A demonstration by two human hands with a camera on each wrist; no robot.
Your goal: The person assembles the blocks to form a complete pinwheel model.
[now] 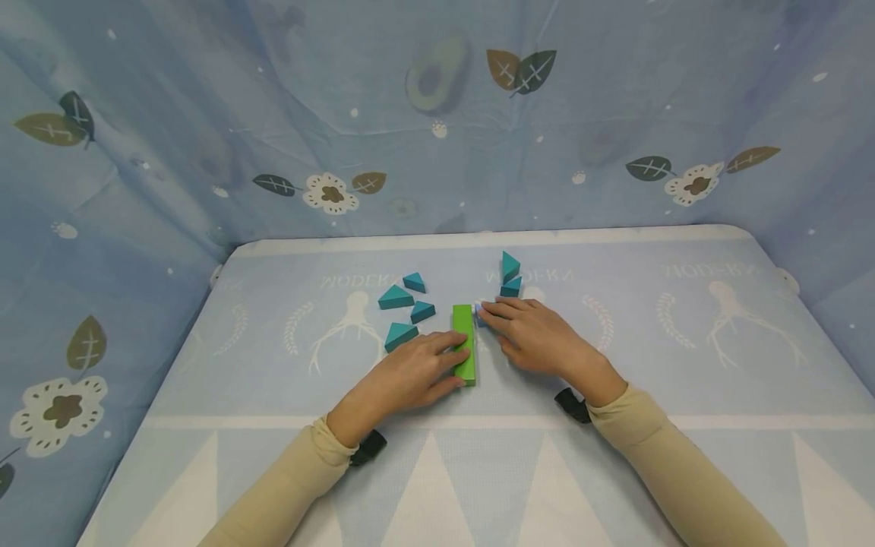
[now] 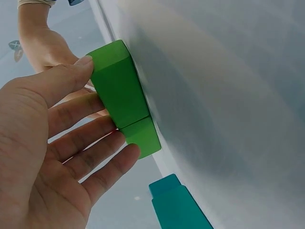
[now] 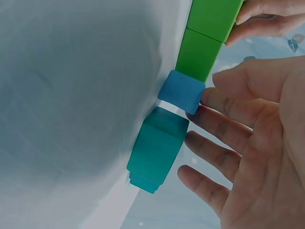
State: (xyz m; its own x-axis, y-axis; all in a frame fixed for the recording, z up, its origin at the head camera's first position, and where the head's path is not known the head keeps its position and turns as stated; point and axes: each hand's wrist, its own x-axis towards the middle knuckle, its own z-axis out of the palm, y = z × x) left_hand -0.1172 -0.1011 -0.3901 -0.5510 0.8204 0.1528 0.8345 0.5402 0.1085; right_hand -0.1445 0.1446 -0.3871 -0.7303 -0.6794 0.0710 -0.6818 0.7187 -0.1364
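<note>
Two green rectangular blocks stand end to end in a line on the table. My left hand rests on them from the left. Its thumb touches the near end, and its fairly straight, spread fingers lie on the top and side. On the other side, my right hand touches a small blue block with its fingertips. That block sits right by the green pair and is mostly hidden in the head view. The right fingers are extended, with the thumb apart from them.
Several teal triangular blocks lie left of the green blocks. Two more teal triangles sit together beyond my right hand. The table has a patterned cover, and a printed blue curtain hangs behind and at the sides.
</note>
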